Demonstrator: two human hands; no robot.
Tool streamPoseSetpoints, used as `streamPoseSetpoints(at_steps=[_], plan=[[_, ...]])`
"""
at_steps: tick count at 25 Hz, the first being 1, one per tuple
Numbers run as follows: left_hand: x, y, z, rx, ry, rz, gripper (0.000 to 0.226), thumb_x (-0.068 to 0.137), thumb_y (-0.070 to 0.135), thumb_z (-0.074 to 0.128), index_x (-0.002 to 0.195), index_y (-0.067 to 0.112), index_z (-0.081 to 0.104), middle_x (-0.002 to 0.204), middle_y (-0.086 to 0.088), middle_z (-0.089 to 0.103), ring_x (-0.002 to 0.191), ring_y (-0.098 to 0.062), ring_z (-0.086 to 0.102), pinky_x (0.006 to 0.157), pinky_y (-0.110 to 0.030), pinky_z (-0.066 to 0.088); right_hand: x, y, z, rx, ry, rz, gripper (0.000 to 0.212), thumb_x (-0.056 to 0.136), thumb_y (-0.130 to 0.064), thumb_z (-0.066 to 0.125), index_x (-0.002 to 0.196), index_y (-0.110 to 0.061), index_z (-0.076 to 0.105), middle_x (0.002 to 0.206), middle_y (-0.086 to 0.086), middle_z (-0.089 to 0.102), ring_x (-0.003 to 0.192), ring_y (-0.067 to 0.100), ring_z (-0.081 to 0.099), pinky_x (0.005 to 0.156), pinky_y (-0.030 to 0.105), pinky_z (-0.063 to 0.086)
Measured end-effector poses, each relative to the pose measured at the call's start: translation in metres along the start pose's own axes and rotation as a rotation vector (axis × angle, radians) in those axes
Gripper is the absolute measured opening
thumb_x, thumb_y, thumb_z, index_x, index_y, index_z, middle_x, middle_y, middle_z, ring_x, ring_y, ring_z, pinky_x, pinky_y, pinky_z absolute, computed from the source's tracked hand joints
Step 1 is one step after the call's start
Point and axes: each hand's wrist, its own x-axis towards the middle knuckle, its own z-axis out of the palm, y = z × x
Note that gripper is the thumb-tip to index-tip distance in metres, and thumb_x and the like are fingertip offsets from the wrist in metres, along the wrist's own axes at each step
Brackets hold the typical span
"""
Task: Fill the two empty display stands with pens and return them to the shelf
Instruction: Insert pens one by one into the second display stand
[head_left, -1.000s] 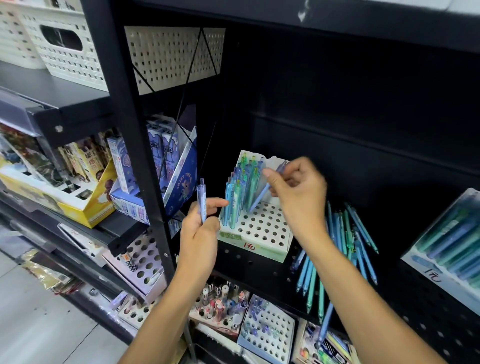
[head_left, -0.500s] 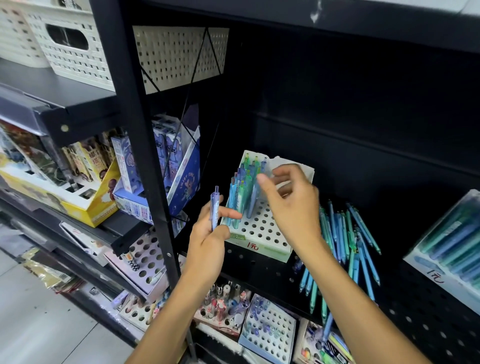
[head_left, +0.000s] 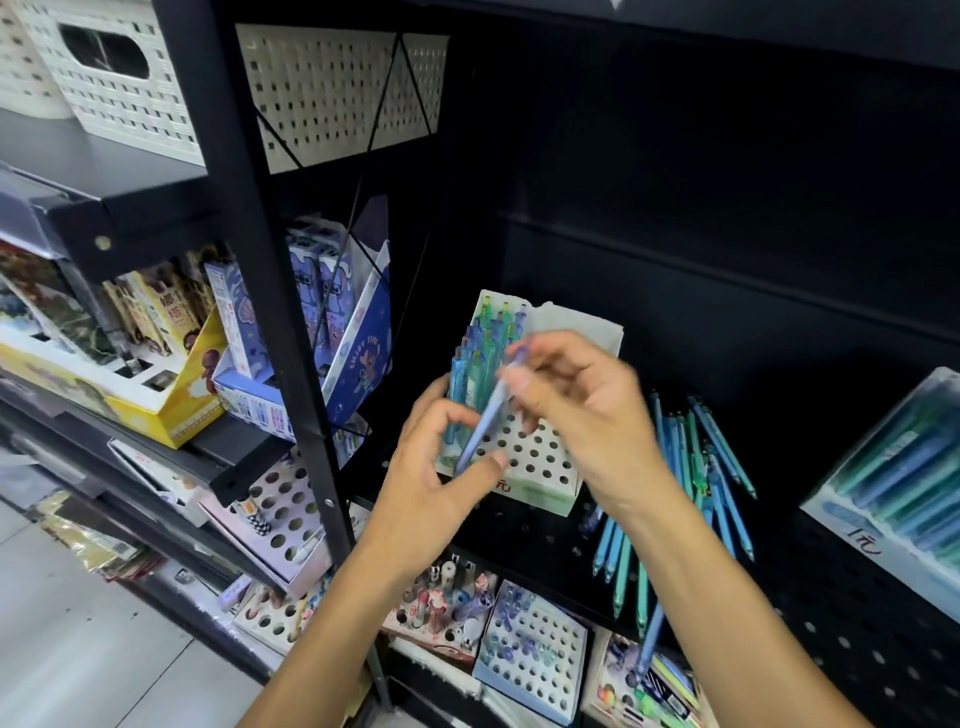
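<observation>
a white display stand (head_left: 540, 457) with a grid of round holes sits tilted on the black shelf (head_left: 857, 613), near the shelf's left upright. its left columns hold a cluster of blue and green pens (head_left: 480, 353); the holes toward its right and front edges are bare.

in front of the stand, both hands meet on a single pale blue pen (head_left: 485, 415), which slants from lower left to upper right. the right hand (head_left: 582, 410) pinches its upper part between thumb and forefinger, the other fingers curled loosely above. the left hand (head_left: 441, 478) is just below, thumb and curled fingers closing around the pen's lower end; motion blur makes it hard to say how firmly it grips.

to the right of the stand, a loose pile of blue and teal pens (head_left: 696, 478) lies on the perforated shelf surface, spilling toward its front edge. at the shelf's right edge stands another tray of pens (head_left: 904, 488). below the front edge, a lower tier carries a small blue holed stand (head_left: 530, 654).
</observation>
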Motion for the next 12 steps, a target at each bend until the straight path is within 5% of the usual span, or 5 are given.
streamPoseSetpoints(at_steps=[4,6,12], plan=[[0.001,-0.016,-0.003,0.097,0.103,-0.080,0.080,0.078,0.035,0.083,0.140,0.047,0.034,0.139,0.037,0.038,0.133,0.013,0.034,0.105,-0.013,0.027,0.006,0.004,-0.025,0.051,0.431,-0.040,0.009,0.090,-0.006,0.068,0.089,-0.010,0.060,0.073,0.002,0.070,0.065,0.016,0.066,0.060,0.026,0.056],[0.006,-0.023,0.003,0.137,0.067,-0.122,0.097,0.074,0.037,0.085,0.148,0.047,0.023,0.132,0.037,0.046,0.123,0.018,0.042,0.099,-0.007,0.031,0.004,0.014,-0.020,-0.084,0.435,-0.010,0.012,0.090,-0.008,0.070,0.088,-0.013,0.059,0.076,0.003,0.071,0.067,0.016,0.069,0.064,0.026,0.057],[0.009,-0.030,0.011,0.211,0.097,-0.114,0.095,0.071,0.040,0.086,0.145,0.051,0.027,0.120,0.029,0.061,0.110,0.014,0.055,0.090,-0.007,0.038,0.007,0.039,-0.002,-0.322,0.343,-0.012,0.015,0.088,-0.019,0.074,0.092,-0.014,0.061,0.080,-0.007,0.068,0.075,0.010,0.069,0.071,0.034,0.060]])
